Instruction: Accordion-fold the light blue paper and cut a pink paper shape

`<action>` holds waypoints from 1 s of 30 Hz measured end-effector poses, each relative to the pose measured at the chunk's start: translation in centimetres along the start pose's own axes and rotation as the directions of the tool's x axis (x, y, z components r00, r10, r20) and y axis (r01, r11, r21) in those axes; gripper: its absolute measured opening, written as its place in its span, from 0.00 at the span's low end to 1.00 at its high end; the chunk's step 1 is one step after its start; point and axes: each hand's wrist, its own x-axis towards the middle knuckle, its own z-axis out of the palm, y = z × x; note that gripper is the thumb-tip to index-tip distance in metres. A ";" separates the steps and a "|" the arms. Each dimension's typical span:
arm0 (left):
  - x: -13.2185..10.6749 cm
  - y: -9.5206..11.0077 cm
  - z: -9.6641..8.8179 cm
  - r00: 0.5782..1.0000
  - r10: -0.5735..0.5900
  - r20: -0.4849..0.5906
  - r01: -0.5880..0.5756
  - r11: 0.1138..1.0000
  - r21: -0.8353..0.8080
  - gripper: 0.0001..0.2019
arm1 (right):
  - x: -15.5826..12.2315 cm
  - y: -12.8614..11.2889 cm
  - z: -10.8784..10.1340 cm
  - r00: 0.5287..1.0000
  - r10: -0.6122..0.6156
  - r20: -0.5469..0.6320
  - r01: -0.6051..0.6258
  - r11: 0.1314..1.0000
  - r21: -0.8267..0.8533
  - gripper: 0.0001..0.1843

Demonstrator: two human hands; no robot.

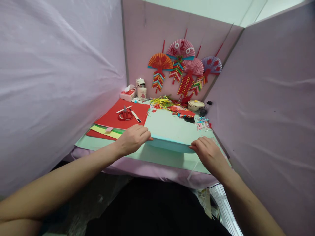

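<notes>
A pale green sheet of paper (172,127) lies on the table with its near edge curled up into a fold. My left hand (134,138) grips the fold's left end, fingers closed over it. At the fold's right end my right hand (209,154) presses down with curled fingers pinching the paper. Left of the sheet lies a red sheet (115,119) with red-handled scissors (125,114) and a white craft knife (135,116) on top. Yellow, green and red sheets (108,131) are stacked under it.
Paper fans with hanging strips (182,65) decorate the back partition. A tissue box (128,94), a small jar (142,90), loose yellow strips (162,102), a lidded bowl (195,105) and paper scraps (203,124) sit at the back. Lilac cloth partitions (61,82) close in both sides.
</notes>
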 end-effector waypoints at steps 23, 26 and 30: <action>-2.9 2.1 1.6 0.996 -0.020 0.090 0.026 0.997 -0.075 0.12 | -2.9 0.4 2.0 0.991 0.134 -0.007 -0.133 0.988 0.079 0.08; -3.9 2.6 1.9 0.996 -0.049 0.069 0.055 0.995 -0.086 0.12 | -3.9 0.4 2.1 0.972 0.225 -0.068 -0.210 0.962 0.174 0.09; -4.5 3.5 2.0 0.991 -0.134 0.000 0.134 0.988 -0.083 0.09 | -5.0 -1.3 2.1 0.867 0.494 -0.062 -0.423 0.798 0.430 0.15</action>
